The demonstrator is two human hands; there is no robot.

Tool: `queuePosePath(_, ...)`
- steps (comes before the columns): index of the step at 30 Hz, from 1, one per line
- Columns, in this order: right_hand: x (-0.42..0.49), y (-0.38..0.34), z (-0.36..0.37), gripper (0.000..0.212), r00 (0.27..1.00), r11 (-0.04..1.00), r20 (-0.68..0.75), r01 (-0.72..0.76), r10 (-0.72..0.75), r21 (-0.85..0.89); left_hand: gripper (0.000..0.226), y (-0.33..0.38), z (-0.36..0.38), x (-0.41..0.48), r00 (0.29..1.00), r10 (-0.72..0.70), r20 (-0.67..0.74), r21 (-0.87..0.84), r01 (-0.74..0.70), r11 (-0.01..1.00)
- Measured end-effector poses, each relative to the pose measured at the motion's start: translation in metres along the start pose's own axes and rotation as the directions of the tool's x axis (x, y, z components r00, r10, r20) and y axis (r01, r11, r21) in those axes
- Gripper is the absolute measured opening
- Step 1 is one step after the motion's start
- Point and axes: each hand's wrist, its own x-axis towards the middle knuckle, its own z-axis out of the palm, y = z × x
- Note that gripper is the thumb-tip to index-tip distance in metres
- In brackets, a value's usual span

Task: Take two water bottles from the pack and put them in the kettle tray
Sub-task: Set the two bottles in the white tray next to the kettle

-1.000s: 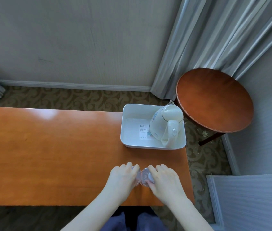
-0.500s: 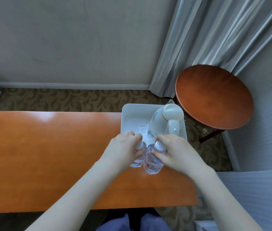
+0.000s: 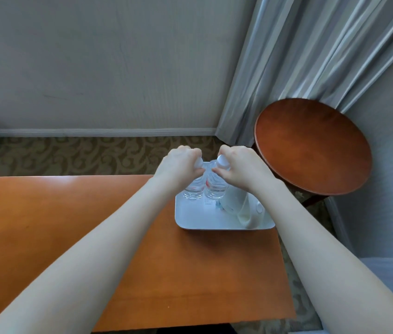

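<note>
Two clear water bottles with white caps stand upright side by side over the far left part of the white kettle tray (image 3: 198,222). My left hand (image 3: 178,165) grips the left water bottle (image 3: 193,190) at its cap. My right hand (image 3: 239,165) grips the right water bottle (image 3: 214,189) at its cap. I cannot tell whether their bases touch the tray floor. The white kettle (image 3: 236,203) sits in the tray's right half, mostly hidden under my right wrist. The pack is out of view.
The tray rests at the far right end of an orange wooden table (image 3: 70,225). A round wooden side table (image 3: 311,145) stands to the right, with grey curtains (image 3: 311,56) behind it. Patterned carpet (image 3: 82,155) lies beyond the table.
Both hands lifted the two bottles from the table's near edge and carried them forward, over the tray's near rim, to its far left part beside the kettle.
</note>
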Motion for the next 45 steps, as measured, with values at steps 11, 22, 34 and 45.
queuePosePath(11,0.057,0.026,0.052,0.035,0.997,0.997,0.015,-0.069,0.070,-0.041,0.023,-0.028,0.046,0.052,0.997,-0.068,0.026,0.049,0.066,0.997)
queuePosePath(22,0.075,0.024,0.063,0.036,0.996,0.992,0.066,-0.053,0.060,-0.113,0.027,-0.040,0.051,0.067,0.993,-0.107,0.051,0.068,0.104,0.992)
queuePosePath(34,0.095,0.020,0.039,0.036,0.902,0.910,0.422,0.247,-0.090,-0.333,0.030,-0.048,0.019,0.075,0.920,0.123,0.371,0.312,-0.248,0.917)
queuePosePath(45,0.086,0.021,0.049,0.026,0.975,0.989,0.199,-0.078,0.101,-0.122,0.029,-0.046,0.038,0.065,0.995,0.038,0.095,0.184,-0.055,0.981)
